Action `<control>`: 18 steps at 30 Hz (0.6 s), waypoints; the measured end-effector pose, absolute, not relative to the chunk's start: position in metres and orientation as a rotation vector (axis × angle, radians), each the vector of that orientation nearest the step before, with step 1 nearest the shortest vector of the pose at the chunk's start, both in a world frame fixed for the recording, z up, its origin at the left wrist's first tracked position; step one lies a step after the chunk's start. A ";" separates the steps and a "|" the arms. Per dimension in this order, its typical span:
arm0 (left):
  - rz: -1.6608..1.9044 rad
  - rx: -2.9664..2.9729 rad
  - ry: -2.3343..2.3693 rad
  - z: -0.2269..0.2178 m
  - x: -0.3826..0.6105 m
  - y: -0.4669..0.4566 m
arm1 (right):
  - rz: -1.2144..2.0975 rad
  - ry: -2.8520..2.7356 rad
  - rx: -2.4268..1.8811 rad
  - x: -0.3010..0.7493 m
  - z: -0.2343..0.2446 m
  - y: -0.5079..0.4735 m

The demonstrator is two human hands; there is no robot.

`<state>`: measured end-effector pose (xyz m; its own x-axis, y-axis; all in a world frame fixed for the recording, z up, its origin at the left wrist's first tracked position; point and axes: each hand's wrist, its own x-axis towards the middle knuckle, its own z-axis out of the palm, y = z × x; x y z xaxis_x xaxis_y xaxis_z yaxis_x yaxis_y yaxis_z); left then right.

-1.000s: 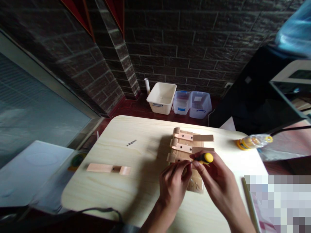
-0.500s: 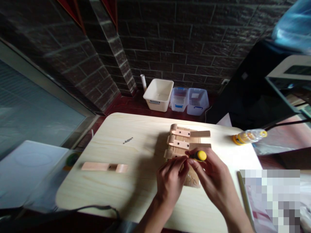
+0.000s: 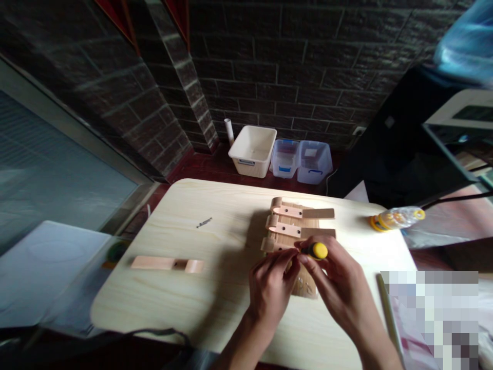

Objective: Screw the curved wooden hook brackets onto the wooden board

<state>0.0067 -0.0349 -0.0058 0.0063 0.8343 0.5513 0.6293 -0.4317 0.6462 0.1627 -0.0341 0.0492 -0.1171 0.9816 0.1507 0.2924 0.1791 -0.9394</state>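
A screwdriver [image 3: 319,251] with a yellow-and-black handle is gripped in my right hand [image 3: 342,280], its yellow end facing me. My left hand [image 3: 271,285] has its fingers pinched beside the screwdriver's front end; what they hold is hidden. Both hands are over a wooden board [image 3: 306,285]. Across the board lie several pale wooden strips with curled ends, among them a top strip [image 3: 292,210] and a second strip [image 3: 288,229], each showing dark screw heads. My hands partly cover a third strip [image 3: 270,245].
On the table [image 3: 231,318] at left lies a loose curled strip [image 3: 154,262], with several dark screws [image 3: 204,223] farther back. A clear-and-yellow bottle [image 3: 398,218] lies at the right. Beyond the table stand a cream bin [image 3: 252,167] and two clear bins [image 3: 314,172].
The view has shifted very slightly. Both hands and the screwdriver keep nearly the same position over the board.
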 end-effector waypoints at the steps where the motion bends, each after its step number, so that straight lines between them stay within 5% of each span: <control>1: 1.393 2.064 1.538 -0.006 0.007 -0.035 | 0.986 -1.581 -1.252 0.163 0.049 -0.034; 18: 1.385 2.064 1.560 -0.010 0.007 -0.036 | 0.893 -1.684 -1.262 0.162 0.054 -0.033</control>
